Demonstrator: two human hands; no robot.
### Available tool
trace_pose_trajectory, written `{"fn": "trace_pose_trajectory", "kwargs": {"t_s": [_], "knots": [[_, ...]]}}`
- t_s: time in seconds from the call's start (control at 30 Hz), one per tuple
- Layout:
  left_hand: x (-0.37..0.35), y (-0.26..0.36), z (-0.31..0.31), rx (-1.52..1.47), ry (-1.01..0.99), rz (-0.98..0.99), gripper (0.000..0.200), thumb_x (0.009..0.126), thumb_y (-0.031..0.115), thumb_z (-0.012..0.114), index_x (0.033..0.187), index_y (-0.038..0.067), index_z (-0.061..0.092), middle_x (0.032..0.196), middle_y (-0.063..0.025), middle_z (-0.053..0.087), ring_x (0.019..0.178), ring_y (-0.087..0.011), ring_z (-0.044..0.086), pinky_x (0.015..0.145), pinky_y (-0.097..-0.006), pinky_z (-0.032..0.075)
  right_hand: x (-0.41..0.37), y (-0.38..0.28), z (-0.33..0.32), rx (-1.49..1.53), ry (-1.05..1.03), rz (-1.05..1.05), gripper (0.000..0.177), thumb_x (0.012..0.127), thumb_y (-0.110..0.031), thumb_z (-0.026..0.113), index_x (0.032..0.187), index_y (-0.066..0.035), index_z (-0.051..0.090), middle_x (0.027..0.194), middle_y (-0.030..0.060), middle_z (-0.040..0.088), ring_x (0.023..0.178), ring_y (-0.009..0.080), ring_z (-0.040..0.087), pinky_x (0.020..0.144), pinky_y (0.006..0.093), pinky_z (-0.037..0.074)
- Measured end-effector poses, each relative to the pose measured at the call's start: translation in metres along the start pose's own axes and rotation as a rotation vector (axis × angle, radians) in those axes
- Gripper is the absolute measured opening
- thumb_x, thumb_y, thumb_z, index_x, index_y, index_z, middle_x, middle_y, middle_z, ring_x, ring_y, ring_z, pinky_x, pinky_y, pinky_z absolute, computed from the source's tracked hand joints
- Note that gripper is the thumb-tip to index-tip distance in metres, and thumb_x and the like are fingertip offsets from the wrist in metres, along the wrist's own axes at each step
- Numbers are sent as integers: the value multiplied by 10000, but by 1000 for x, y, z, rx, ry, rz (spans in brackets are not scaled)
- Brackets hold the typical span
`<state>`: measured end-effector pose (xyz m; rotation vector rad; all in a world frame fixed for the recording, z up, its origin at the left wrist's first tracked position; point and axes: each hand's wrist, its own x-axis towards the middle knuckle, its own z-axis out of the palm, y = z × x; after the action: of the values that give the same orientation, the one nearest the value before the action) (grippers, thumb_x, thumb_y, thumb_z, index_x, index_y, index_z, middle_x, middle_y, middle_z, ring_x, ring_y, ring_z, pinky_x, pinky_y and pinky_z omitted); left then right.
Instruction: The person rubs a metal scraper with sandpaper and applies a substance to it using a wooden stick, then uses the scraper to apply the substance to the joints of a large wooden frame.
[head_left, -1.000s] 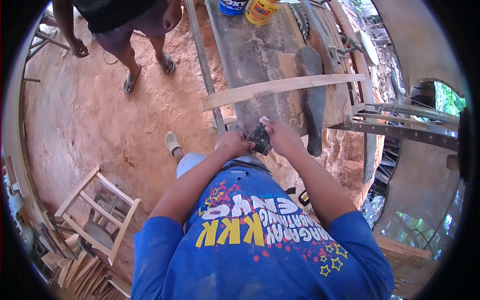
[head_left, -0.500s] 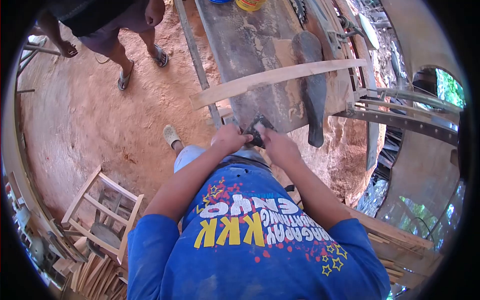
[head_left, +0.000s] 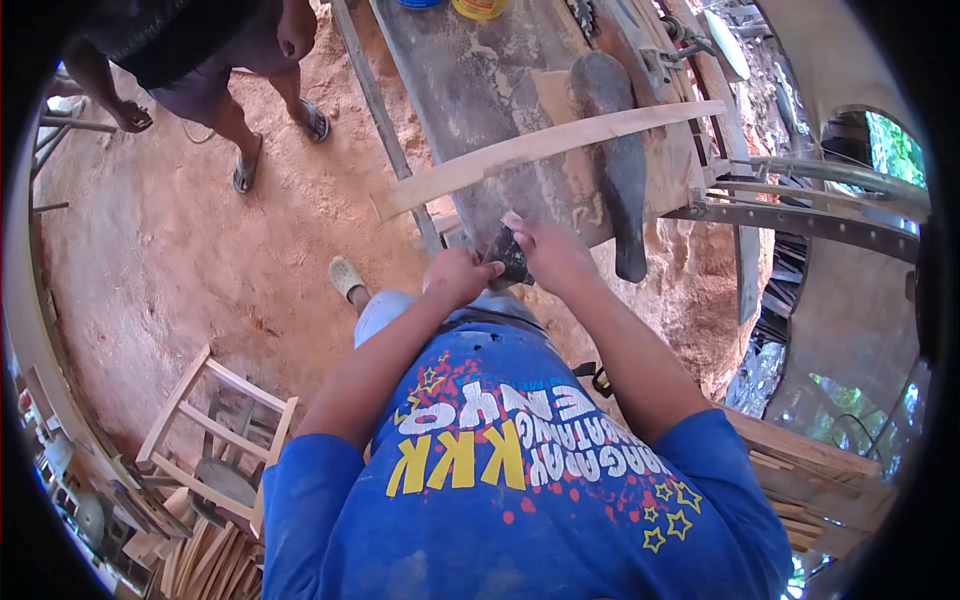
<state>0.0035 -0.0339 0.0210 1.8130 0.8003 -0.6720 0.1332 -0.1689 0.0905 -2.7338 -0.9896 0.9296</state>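
Note:
Between my two hands, just in front of my waist at the table's near edge, is a small dark flat piece (head_left: 511, 256). My left hand (head_left: 461, 276) pinches its left side between thumb and fingers. My right hand (head_left: 552, 256) grips its upper right part, with a pale bit showing at the fingertips. Beyond them a long, slightly curved wooden strip (head_left: 540, 148) lies across the worn table (head_left: 470, 75). Under the strip's right half rests a dark, long, rounded object (head_left: 625, 190), wide at its far end and narrow at the near one.
Yellow (head_left: 480, 8) and blue (head_left: 418, 3) containers stand at the table's far end. Another person (head_left: 215, 70) stands at the upper left. A wooden frame (head_left: 225, 430) and stacked wood pieces (head_left: 215, 565) are at the lower left. Metal bars (head_left: 820, 228) extend at the right.
The dark piece looks turned and partly folded or tilted between my hands. My right hand has moved slightly up around it. The whole view has shifted a little.

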Motion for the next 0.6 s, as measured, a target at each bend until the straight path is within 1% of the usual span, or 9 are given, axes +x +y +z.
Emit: {"fn": "trace_pose_trajectory", "kwargs": {"t_s": [0.1, 0.13, 0.23, 0.33, 0.4, 0.43, 0.47, 0.53, 0.6], "knots": [[5, -6, 3, 15, 12, 72, 524, 853, 572, 757, 859, 50, 800, 917, -212, 763, 910, -374, 747, 835, -487, 570, -36, -24, -19, -62, -170, 100, 358, 1081, -331, 458, 1381, -276, 644, 1094, 210, 730, 1024, 429, 700, 870, 554, 548], [6, -5, 1, 3, -34, 39, 525, 853, 576, 756, 867, 54, 802, 916, -205, 765, 911, -374, 748, 836, -481, 571, -46, -23, -14, -61, -177, 106, 360, 1086, -340, 442, 1338, -220, 669, 1083, 216, 729, 1022, 440, 695, 866, 562, 545], [7, -5, 3, -48, -28, 49, 518, 830, 576, 779, 801, 59, 780, 826, -173, 751, 807, -328, 735, 757, -468, 557, -25, -18, -12, -45, -108, 113, 367, 1086, -343, 444, 1337, -208, 675, 1067, 218, 732, 1022, 440, 696, 866, 555, 547], [3, -3, 3, -24, -1, 11, 517, 825, 564, 787, 778, 50, 773, 791, -178, 741, 779, -330, 732, 741, -464, 555, 13, -9, -13, -21, 61, -19, 367, 1086, -343, 447, 1339, -206, 675, 1070, 227, 729, 1021, 446, 692, 880, 557, 543], [3, -10, 7, -25, 42, 48, 517, 820, 562, 792, 774, 47, 775, 777, -176, 739, 759, -329, 731, 728, -462, 555, 1, -1, -1, -47, 76, -33, 361, 1083, -335, 462, 1358, -223, 668, 1087, 232, 726, 1028, 443, 690, 886, 556, 541], [1, -4, 2, -41, 66, 68, 518, 817, 561, 795, 773, 45, 776, 771, -174, 738, 749, -328, 730, 721, -461, 555, -4, 3, -4, -73, 81, -46, 360, 1082, -331, 470, 1368, -232, 664, 1095, 234, 724, 1031, 441, 688, 890, 555, 540], [1, -2, -3, 3, -20, 53, 503, 834, 565, 780, 891, 66, 810, 940, -202, 770, 939, -354, 751, 869, -469, 573, -9, 8, -9, -95, 51, -2, 357, 1080, -332, 475, 1365, -234, 666, 1104, 233, 722, 1035, 440, 687, 893, 554, 538], [1, 1, -6, -21, -29, 40, 482, 833, 552, 788, 880, 73, 811, 939, -196, 771, 942, -349, 752, 870, -470, 572, -22, 11, -18, -119, -33, 93, 350, 1076, -335, 485, 1358, -240, 669, 1121, 230, 718, 1043, 439, 683, 901, 552, 534], [-3, 0, -4, -24, -45, 23, 465, 834, 540, 792, 873, 77, 811, 935, -191, 772, 940, -346, 752, 868, -469, 573, -17, 18, -18, -60, -53, 101, 360, 1063, -312, 527, 1389, -223, 648, 1150, 221, 716, 1058, 441, 680, 909, 528, 537]]}}
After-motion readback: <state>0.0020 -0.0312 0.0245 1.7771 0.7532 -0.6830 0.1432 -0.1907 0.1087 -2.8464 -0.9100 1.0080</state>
